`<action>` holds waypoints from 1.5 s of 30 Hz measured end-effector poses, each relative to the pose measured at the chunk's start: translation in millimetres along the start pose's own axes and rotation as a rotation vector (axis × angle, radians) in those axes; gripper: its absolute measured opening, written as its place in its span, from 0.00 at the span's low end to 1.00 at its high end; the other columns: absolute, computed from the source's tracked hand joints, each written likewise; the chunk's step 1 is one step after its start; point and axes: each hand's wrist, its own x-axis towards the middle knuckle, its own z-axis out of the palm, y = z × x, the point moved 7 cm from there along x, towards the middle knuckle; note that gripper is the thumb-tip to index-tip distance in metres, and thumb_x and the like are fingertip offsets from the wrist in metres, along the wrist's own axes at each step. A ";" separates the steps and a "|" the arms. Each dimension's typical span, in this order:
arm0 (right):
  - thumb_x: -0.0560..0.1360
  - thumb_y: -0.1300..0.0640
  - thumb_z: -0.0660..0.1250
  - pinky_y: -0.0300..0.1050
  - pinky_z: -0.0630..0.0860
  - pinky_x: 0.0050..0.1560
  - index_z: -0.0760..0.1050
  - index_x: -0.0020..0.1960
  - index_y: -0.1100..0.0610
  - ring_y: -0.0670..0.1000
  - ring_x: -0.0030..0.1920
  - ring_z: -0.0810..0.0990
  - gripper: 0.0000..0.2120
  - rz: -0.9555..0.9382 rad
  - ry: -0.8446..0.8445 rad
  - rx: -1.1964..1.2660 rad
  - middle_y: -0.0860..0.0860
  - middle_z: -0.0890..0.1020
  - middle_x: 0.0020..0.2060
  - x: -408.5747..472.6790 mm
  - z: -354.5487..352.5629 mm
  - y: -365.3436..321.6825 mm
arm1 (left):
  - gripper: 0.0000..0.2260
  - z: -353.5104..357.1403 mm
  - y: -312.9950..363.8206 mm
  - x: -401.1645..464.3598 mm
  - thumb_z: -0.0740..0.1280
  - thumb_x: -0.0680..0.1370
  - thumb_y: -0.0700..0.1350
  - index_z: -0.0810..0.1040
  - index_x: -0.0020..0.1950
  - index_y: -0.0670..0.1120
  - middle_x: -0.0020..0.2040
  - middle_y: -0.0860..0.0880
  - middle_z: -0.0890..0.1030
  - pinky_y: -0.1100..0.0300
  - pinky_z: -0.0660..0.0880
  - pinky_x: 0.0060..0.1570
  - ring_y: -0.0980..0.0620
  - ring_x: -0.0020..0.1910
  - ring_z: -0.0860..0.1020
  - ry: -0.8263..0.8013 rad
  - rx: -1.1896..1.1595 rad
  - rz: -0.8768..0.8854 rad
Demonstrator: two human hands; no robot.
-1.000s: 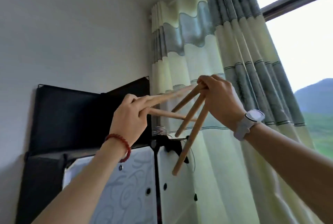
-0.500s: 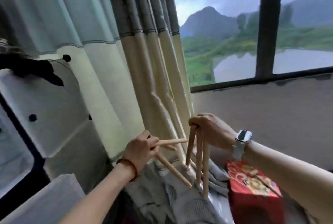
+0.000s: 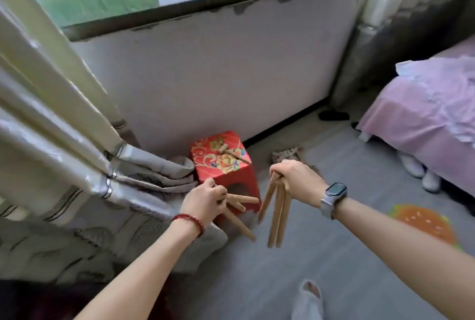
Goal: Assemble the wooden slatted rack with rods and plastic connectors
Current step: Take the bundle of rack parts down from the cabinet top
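My left hand [image 3: 204, 200] grips three short wooden rods [image 3: 237, 210] that fan out to the right and downward. My right hand [image 3: 295, 178], with a watch on its wrist, grips the top ends of three longer wooden rods [image 3: 276, 213] that hang down toward the floor. Both hands hover in front of a red patterned stool [image 3: 218, 159]. More wooden pieces [image 3: 230, 152] lie on the stool's top. No plastic connectors or slats are visible.
A bunched curtain [image 3: 64, 114] hangs at the left and pools on the floor. A wall under a window [image 3: 218, 62] is behind the stool. A bed with pink sheets [image 3: 424, 108] stands at the right. Grey floor [image 3: 321, 255] with a burger-pattern mat [image 3: 424, 222] lies below.
The view has swung down and right from the cabinet and curtain to the floor by the window. Both hands have lowered, still holding their rods, toward the red stool.
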 end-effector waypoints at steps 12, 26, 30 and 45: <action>0.77 0.63 0.61 0.46 0.69 0.52 0.75 0.56 0.58 0.54 0.55 0.72 0.10 0.175 0.117 0.012 0.53 0.77 0.52 36.5 -51.7 272.4 | 0.07 96.1 160.8 192.6 0.66 0.75 0.43 0.82 0.50 0.45 0.44 0.45 0.75 0.54 0.75 0.39 0.45 0.40 0.76 0.027 -0.177 -0.072; 0.76 0.64 0.59 0.44 0.65 0.44 0.73 0.48 0.55 0.53 0.49 0.71 0.07 0.315 -0.004 0.011 0.48 0.71 0.42 203.8 -83.1 500.8 | 0.09 194.1 213.0 459.3 0.64 0.76 0.47 0.81 0.53 0.48 0.45 0.50 0.71 0.56 0.74 0.44 0.46 0.42 0.76 -0.096 -0.226 -0.154; 0.76 0.65 0.59 0.43 0.62 0.42 0.73 0.49 0.55 0.52 0.50 0.69 0.07 0.341 -0.008 0.024 0.48 0.73 0.45 262.0 -92.9 553.7 | 0.10 216.7 227.3 537.6 0.64 0.77 0.47 0.81 0.55 0.48 0.47 0.49 0.72 0.56 0.74 0.46 0.46 0.43 0.77 -0.104 -0.278 -0.201; 0.80 0.60 0.56 0.42 0.66 0.43 0.72 0.61 0.55 0.53 0.54 0.73 0.12 0.297 -0.068 -0.017 0.52 0.75 0.53 447.2 -29.9 802.2 | 0.14 381.5 284.2 760.2 0.59 0.81 0.48 0.73 0.65 0.58 0.49 0.50 0.69 0.64 0.68 0.38 0.53 0.43 0.73 -0.087 -0.267 -0.344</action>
